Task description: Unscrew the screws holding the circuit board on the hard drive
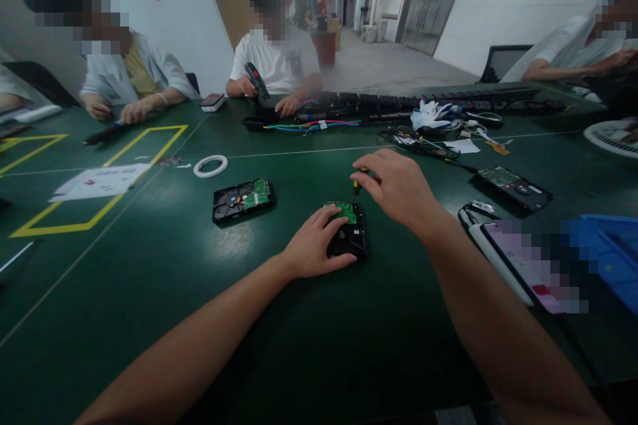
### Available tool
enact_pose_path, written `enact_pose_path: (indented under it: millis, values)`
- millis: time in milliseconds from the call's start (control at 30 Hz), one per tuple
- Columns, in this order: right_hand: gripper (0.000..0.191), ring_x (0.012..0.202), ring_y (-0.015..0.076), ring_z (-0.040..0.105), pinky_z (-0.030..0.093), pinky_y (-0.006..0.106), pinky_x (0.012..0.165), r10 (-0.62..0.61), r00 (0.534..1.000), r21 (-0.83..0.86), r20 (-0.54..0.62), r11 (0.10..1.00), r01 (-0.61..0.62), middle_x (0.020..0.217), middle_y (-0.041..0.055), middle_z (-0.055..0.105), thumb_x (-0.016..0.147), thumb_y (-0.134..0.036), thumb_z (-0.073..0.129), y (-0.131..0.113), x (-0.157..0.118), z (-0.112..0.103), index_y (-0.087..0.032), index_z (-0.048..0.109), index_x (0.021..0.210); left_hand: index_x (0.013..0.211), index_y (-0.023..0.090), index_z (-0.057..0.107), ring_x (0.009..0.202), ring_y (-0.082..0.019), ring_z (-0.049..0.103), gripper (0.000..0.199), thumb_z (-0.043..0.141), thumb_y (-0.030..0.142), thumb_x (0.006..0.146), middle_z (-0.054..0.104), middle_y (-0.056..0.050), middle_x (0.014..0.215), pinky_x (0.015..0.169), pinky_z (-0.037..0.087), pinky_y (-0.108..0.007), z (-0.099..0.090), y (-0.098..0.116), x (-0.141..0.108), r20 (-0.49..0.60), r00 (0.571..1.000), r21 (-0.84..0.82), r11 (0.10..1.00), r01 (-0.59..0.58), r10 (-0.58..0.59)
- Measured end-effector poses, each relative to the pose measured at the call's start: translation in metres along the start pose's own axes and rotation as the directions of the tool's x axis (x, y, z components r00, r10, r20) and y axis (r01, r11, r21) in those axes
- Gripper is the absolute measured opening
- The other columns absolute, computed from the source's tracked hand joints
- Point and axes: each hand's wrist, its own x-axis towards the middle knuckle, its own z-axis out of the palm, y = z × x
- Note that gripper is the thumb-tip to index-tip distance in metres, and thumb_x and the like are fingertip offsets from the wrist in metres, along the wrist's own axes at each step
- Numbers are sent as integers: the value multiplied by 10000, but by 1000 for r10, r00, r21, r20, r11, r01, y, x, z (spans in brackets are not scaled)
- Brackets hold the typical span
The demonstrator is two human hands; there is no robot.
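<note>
A black hard drive (355, 242) with a green circuit board facing up lies on the green table in front of me. Across its left side rests my left hand (316, 239), fingers spread over the board and casing. My right hand (399, 189) grips a small yellow-and-black screwdriver (357, 187) by its handle, just above the drive. The shaft points down at the circuit board; whether the tip sits in a screw is too small to tell. To the left lies a second hard drive (242, 201), board up, touched by neither hand.
A third hard drive (512, 190) lies at the right, near a phone (523, 265) and a blue bin (615, 259). A white ring (210, 167) and a paper sheet (102, 182) lie left. Cables (319, 125) and white gloves (431, 116) lie farther back. Co-workers sit across the table, one holding a power tool (256, 80).
</note>
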Motion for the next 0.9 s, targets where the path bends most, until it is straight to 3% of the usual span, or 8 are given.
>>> enact_pose_path:
  millis: [367, 533, 900]
  values:
    - [244, 1166, 295, 731, 533, 451, 1038, -48, 999, 64, 14, 997, 47, 1246, 108, 805, 1022, -167, 598, -2, -1, -3, -215, 739, 1215, 1585, 229, 513, 1573, -449, 429, 867, 772, 706, 909, 471, -190, 1641, 1302, 396, -668, 0, 0, 0, 2, 1000, -9, 1000, 4, -4]
    - [226, 1089, 296, 737, 542, 444, 996, -31, 999, 71, 35, 997, 29, 1169, 106, 811, 999, -136, 600, -4, -1, -5, -211, 730, 1168, 1583, 238, 510, 1565, -447, 437, 850, 765, 701, 918, 475, -187, 1636, 1295, 406, -668, 0, 0, -1, -3, 1000, -3, 1000, -2, 2]
    - [327, 1161, 273, 743, 545, 431, 1062, -156, 986, 203, 53, 969, 142, 1217, 100, 812, 952, -51, 561, -5, -4, -7, -199, 774, 1151, 1580, 240, 521, 1562, -442, 442, 848, 765, 707, 917, 467, -183, 1642, 1293, 419, -657, 0, -1, -1, -5, 1000, 9, 1000, -2, 2]
